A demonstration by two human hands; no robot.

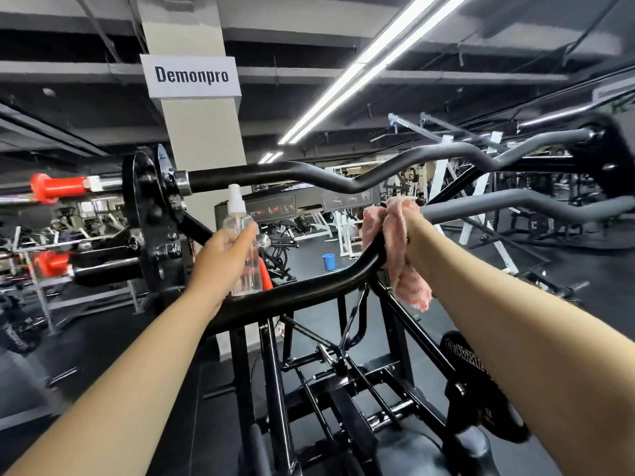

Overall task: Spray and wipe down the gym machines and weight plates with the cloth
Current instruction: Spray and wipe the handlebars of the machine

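A black gym machine fills the view, with a bent black handle bar (pixel 309 286) crossing in front of me and a second curved bar (pixel 309 173) above it. My right hand (pixel 417 235) grips a pink cloth (pixel 395 235) wrapped around the near bar where it bends upward; the cloth's loose end hangs below the bar. My left hand (pixel 223 252) holds a clear spray bottle (pixel 242 235) upright just behind the near bar, nozzle up. A black weight plate (pixel 470 359) with white lettering sits low on the right.
A grey pillar (pixel 202 132) with a "Demonpro" sign stands behind the machine. Orange-collared bars (pixel 58 187) jut out at the left. The machine's black frame struts (pixel 275 372) run down below the bar. A blue bucket (pixel 329 262) stands on the dark floor beyond, among more machines.
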